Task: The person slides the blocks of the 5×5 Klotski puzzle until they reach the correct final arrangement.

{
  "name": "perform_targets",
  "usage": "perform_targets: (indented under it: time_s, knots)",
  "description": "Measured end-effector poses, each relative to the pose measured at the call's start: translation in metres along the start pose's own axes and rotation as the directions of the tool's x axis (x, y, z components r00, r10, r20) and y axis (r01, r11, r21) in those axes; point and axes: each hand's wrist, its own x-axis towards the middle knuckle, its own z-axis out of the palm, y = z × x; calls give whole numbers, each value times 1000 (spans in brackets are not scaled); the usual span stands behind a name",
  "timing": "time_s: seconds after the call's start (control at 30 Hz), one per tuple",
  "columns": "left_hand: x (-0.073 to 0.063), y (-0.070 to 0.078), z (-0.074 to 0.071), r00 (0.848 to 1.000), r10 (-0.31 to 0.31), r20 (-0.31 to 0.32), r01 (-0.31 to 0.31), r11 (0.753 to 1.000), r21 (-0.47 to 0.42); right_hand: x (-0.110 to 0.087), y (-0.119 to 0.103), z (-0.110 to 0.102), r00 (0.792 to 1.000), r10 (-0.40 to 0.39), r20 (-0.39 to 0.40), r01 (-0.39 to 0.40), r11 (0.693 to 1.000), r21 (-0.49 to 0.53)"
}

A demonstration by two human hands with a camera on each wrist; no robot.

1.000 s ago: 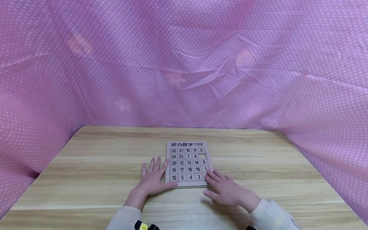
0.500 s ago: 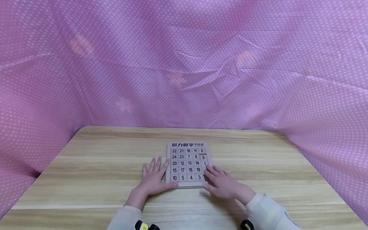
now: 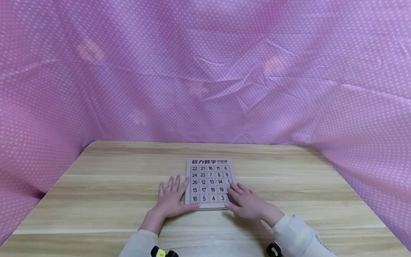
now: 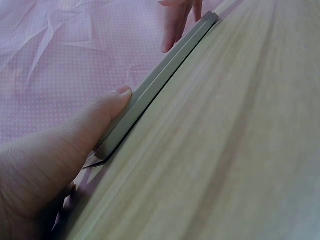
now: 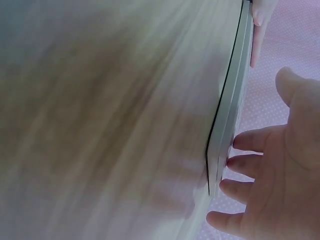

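Tiles 9 (image 3: 226, 175) and 1 (image 3: 228, 181) moved up one row in the right column vs 1 s ago; row-two gap now filled. Right hand (image 3: 248, 204) crept up too: fingers extended, slightly apart, tips at tile 1's lower edge. Left hand (image 3: 170, 202) unchanged: spread, thumb on near-left corner of puzzle board (image 3: 208, 206), which lies flat mid-tabletop (image 3: 96, 200).

One number puzzle board (image 3: 210, 206), one surface (image 3: 112, 200) under it. Numbered tiles (image 3: 212, 182): 23 readable, five in each of the three far rows and four in each of the two near ones, near right corner's hidden so can't count there. One left hand (image 3: 170, 203), one right hand (image 3: 250, 204), two pale sleeves (image 3: 140, 243).
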Motion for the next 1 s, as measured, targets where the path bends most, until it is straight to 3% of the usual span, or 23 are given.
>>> perform_targets:
  time_s: [0.13,0.63,1.0]
  knots:
    - [-1,1,1,1000,5,-3,-5,1000,4,1,-4,0,1000,-5,-5,5,1000,-17]
    - [-2,1,5,1000,10,-22,-10,1000,17,24,-57,13,979,-186,77,196,971,-139]
    - [-5,5,1,1000,14,-17,-13,1000,17,25,-60,17,973,-214,87,224,964,-140]
